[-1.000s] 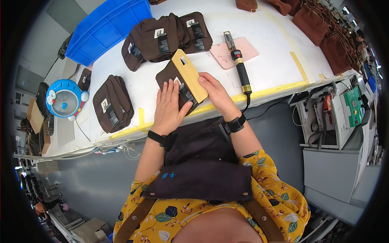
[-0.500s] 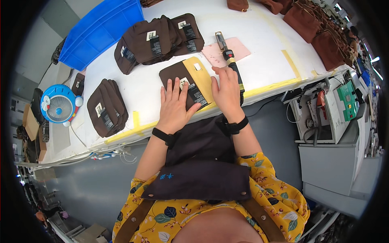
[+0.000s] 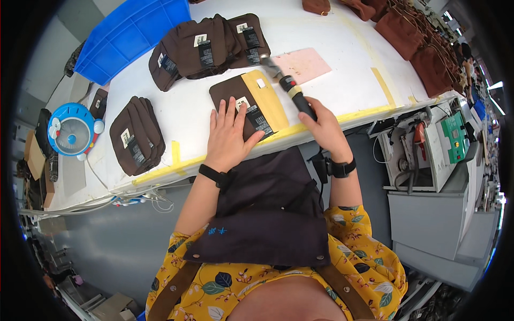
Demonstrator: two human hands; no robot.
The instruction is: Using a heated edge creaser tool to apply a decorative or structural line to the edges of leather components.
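Two bare hands work at a table's near edge, seen from where I stand beside the wearer of a dark apron (image 3: 267, 238) and yellow patterned sleeves (image 3: 356, 227). A black band circles each wrist. The left hand (image 3: 230, 135) lies flat, fingers spread, grasping nothing, its fingertips resting on a brown fabric piece (image 3: 227, 92). This piece lies close to the taped front edge of the white table (image 3: 187, 119); a yellow strip (image 3: 274, 104) with a small cutout lies along its right side. The right hand (image 3: 324, 128) is wrapped around the black handle of a hand tool (image 3: 295, 92), whose metal head points away, near the strip's far end; whether the two touch, I cannot tell. To the left sit a stack of brown pieces (image 3: 136, 140) and, farther left, a blue fan (image 3: 71, 134). Beyond the tool is a pink pad (image 3: 308, 63); beyond the fabric piece, overlapping brown pieces with labels (image 3: 187, 47). Farthest back stand a blue crate (image 3: 126, 40), at left, and reddish-brown bags (image 3: 400, 32), at right.
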